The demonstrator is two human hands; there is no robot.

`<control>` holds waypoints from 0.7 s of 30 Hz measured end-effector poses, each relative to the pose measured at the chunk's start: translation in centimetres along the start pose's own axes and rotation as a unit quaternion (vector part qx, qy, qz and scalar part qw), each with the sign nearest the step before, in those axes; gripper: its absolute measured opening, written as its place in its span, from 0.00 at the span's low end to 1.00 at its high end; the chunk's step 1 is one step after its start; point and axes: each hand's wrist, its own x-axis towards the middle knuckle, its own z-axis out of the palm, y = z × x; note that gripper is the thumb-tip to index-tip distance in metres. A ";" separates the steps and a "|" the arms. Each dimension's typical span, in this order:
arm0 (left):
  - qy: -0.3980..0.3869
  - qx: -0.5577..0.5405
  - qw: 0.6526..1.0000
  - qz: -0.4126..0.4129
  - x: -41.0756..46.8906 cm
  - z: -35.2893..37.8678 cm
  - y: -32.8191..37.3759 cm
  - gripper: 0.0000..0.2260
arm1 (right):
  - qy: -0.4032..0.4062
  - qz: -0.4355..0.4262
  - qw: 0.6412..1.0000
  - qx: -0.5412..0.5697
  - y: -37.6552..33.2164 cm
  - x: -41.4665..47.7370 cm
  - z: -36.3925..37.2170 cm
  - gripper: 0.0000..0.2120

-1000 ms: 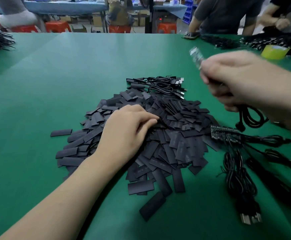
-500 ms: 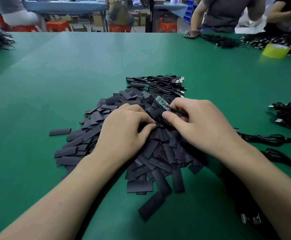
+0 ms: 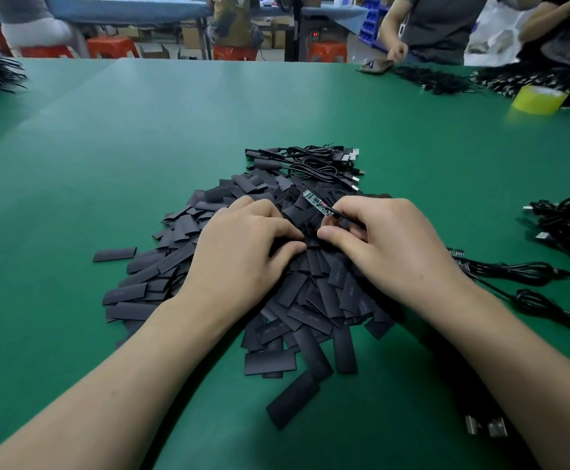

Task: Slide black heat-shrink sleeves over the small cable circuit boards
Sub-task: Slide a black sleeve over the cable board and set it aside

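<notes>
The circuit board (image 3: 314, 200) juts from the right hand (image 3: 388, 245), its long axis slanting left toward the far edge of the worktop (image 3: 141, 147), above the pile of sleeves (image 3: 310, 300). The right fingers pinch its cable (image 3: 342, 217) just behind it. The left hand (image 3: 242, 245) curls into the pile; I cannot tell whether it holds a sleeve. A second ago the right hand was raised further right; the left has stayed.

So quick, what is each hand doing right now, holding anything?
Left hand: fingers curled into the pile of sleeves; whether it pinches one cannot be told.
Right hand: closed, pinching the circuit board by its cable end.
</notes>
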 end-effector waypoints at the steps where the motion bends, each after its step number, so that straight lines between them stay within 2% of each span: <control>1: 0.000 -0.007 1.000 -0.008 0.0 0.0 0.1 0.06 | 0.004 0.000 1.000 0.002 0.0 0.0 0.0 0.09; 4: -0.001 -0.030 0.999 -0.037 0.0 0.1 0.1 0.05 | 0.007 0.002 1.000 0.006 0.0 0.0 0.0 0.10; 9: 0.002 -0.030 0.999 -0.038 -0.1 0.0 0.2 0.05 | 0.002 -0.002 1.000 0.010 -0.1 0.0 -0.1 0.10; 15: 0.057 -0.013 0.998 -0.018 0.0 -0.1 0.0 0.03 | 0.040 0.006 0.999 0.017 0.0 -0.1 -0.1 0.08; 21: 0.079 -0.081 0.993 -0.014 0.0 0.1 -0.2 0.02 | 0.041 0.008 0.998 0.044 -0.1 -0.1 0.1 0.08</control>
